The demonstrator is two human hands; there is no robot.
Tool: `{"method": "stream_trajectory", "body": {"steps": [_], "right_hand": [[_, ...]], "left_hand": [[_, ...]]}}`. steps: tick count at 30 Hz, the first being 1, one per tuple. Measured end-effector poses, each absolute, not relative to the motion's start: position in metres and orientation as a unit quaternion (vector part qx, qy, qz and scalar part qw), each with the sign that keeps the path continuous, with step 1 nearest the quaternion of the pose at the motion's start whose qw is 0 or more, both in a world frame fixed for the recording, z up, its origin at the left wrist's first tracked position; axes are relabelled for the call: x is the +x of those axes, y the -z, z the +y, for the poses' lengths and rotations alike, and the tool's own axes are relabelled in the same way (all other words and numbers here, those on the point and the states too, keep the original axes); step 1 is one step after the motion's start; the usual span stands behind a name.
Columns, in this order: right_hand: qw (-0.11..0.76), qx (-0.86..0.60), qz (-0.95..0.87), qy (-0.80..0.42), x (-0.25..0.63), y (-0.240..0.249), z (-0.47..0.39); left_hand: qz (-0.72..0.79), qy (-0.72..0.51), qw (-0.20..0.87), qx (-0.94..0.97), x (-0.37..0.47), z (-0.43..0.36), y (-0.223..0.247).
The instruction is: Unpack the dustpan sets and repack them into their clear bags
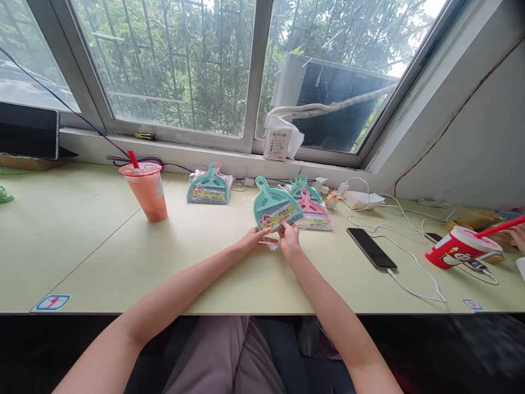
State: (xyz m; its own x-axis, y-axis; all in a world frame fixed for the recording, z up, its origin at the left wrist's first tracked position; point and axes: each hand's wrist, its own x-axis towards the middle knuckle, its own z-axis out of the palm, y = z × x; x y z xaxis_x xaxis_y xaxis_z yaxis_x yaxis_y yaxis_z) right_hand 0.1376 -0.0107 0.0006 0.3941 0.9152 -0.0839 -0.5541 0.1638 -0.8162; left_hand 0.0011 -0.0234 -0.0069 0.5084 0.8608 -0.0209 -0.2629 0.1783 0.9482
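A teal dustpan-and-brush set point(275, 206) in clear plastic wrap is held tilted over the table, its handle pointing up and away. My left hand point(253, 241) grips its lower left edge, and my right hand point(289, 235) pinches the bottom edge with the thumb on the label. Right behind it lie a pink wrapped set point(314, 212) and further teal ones point(304, 187). Off to the left, near the window wall, rests another wrapped teal set point(208, 187) with a bit of pink showing behind its handle.
A cup of orange drink point(146, 191) stands left. At right are a black phone point(371, 249) on a white cable, a tilted red cup point(459, 247) and another person's hand at the edge. A paper packet point(279, 141) sits on the windowsill.
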Motion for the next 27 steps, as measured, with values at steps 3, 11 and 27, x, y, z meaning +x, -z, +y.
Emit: {"method": "stream_trajectory", "body": {"steps": [3, 11, 27], "right_hand": [[0.736, -0.399, -0.212, -0.505, 0.140, -0.003, -0.010], [0.700, -0.384, -0.266, -0.540, 0.137, 0.002, -0.005], [0.655, -0.375, -0.334, -0.565, 0.142, 0.007, 0.000]], "left_hand": [[0.327, -0.422, 0.682, 0.500, -0.001, -0.019, 0.004], [0.371, -0.528, 0.575, 0.503, -0.015, -0.007, 0.003], [0.328, -0.487, 0.628, 0.511, -0.017, -0.012, -0.003]]}}
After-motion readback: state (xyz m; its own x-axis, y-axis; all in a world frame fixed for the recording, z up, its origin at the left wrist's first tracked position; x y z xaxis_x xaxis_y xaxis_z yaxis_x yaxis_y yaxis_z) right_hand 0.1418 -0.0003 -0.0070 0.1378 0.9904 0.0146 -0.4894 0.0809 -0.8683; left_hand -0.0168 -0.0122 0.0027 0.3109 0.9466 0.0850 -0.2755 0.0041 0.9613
